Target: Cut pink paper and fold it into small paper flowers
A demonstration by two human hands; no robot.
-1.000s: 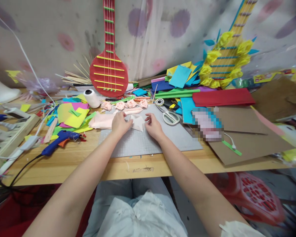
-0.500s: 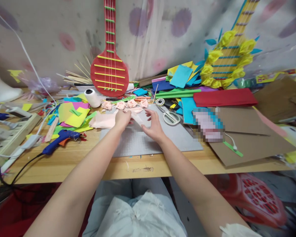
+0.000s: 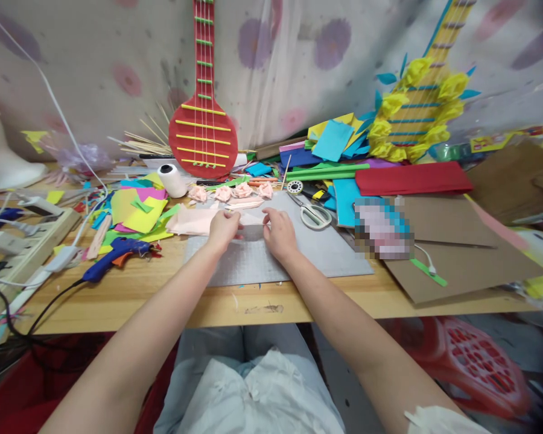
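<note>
A pale pink crepe paper strip stretches between my two hands above the grey cutting mat. My left hand is closed on its left end, thumb against fingers. At the other end, my right hand pinches the strip with curled fingers. A wider piece of pale pink crepe paper lies just left of my left hand. Behind my hands sits a row of several pink paper roses, with narrow pink strips in front. Right of my right hand are white-handled scissors.
A blue glue gun and a power strip with cables lie left. A white thread spool stands before a red paper lute. Brown cardboard covers the right side, near a yellow flowered lute.
My right hand has closed from spread fingers into a pinch on the strip, turning inward. The strip has gone from slanting down to nearly level. The view has shifted slightly.
</note>
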